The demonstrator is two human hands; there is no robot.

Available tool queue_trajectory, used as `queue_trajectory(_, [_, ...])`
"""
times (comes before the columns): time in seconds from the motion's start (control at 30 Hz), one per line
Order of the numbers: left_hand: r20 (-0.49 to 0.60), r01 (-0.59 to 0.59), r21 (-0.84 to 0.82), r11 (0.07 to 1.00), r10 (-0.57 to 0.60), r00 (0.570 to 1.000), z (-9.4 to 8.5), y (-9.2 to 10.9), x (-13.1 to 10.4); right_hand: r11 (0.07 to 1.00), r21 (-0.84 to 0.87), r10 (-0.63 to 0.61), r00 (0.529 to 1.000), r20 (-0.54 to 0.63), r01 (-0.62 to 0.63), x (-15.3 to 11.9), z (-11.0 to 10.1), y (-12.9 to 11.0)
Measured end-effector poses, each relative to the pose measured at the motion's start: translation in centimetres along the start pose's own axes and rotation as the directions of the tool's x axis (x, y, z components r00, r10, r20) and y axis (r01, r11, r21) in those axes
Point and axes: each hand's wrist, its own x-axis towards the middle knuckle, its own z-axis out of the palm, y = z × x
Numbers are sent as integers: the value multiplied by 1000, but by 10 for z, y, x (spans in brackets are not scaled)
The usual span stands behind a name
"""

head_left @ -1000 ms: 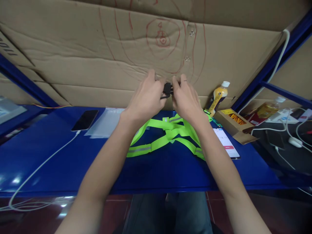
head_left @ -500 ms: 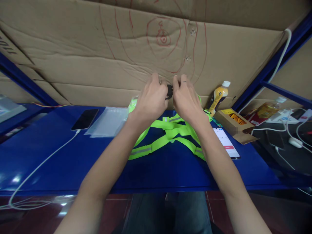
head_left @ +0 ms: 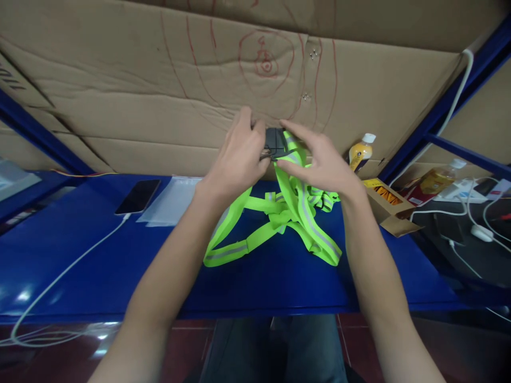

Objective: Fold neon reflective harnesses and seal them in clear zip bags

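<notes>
A black plastic buckle [head_left: 275,141] joins the straps of a neon-green reflective harness [head_left: 315,226], raised in front of the cardboard. My left hand [head_left: 241,151] is closed on the left end of the buckle, thumb and fingers pinching it. My right hand [head_left: 325,157] stands open at the other end, index finger by the buckle's top edge and thumb lower by the strap, with a wide gap between them. From the buckle, a strap with a grey reflective stripe hangs down to the rest of the harness, which lies loosely crossed on the blue table [head_left: 275,287].
To the left lie a black phone [head_left: 138,197] on a white cable and clear plastic bags [head_left: 171,202]. At right stand a yellow drink bottle [head_left: 361,151] and an open carton [head_left: 397,215]. A cardboard panel [head_left: 139,80] with red drawn rings backs the table.
My right hand has opened and turned, moving off to the right side of the buckle. The buckle and its hanging strap now show. My left hand still holds on, slightly higher and further left.
</notes>
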Motion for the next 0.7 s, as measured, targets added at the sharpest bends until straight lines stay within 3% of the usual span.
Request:
queue_trajectory(0.1, [16, -84, -38, 996, 84, 996, 0, -1, -1, 964, 260, 49, 999, -5, -46, -2, -9, 9])
queue_trajectory(0.2, [58, -161, -92, 983, 167, 984, 2, 1, -3, 930, 354, 98, 995, 22, -100, -3, -11, 15])
queue_trajectory(0.33, [91, -244, -251, 937, 274, 957, -10, -4, -4, 945, 307, 102, 994, 51, -112, -4, -20, 14])
queue_trajectory(0.53, [78, -188, -450, 873, 248, 966, -28, -7, -1, 966, 257, 39, 999, -7, -36, -7, -36, 5])
queue_trajectory(0.63, [80, -170, -415, 894, 222, 972, -27, -3, -1, 986, 168, 2, 1000, -22, 2, -9, -40, -1])
queue_trajectory(0.7, [40, -179, -327, 928, 202, 978, -27, 1, -3, 1000, -2, -7, 1000, -13, 7, -11, -42, -6])
